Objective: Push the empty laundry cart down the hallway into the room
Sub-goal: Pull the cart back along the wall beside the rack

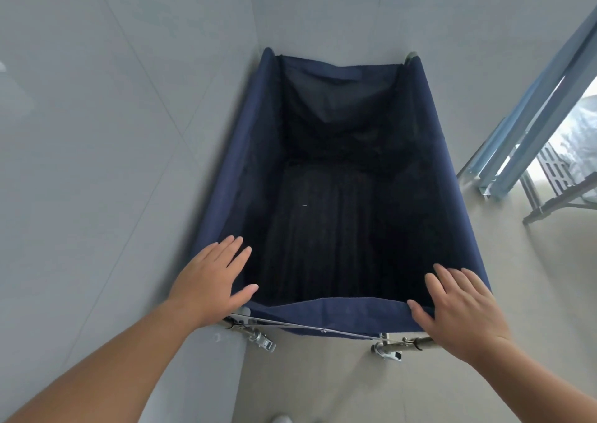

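A laundry cart with a dark blue fabric bag on a metal frame stands right in front of me, tucked into a corner between two grey walls. Its inside is dark and holds nothing that I can see. My left hand hovers flat with fingers spread over the near left corner of the bag's rim. My right hand lies spread over the near right corner, above the metal frame tube. Neither hand is closed around the rim. Two caster wheels show under the near edge.
A grey tiled wall runs close along the cart's left side, and another wall stands behind its far end. To the right, a blue-framed sliding door and a folding metal rack stand on the pale floor.
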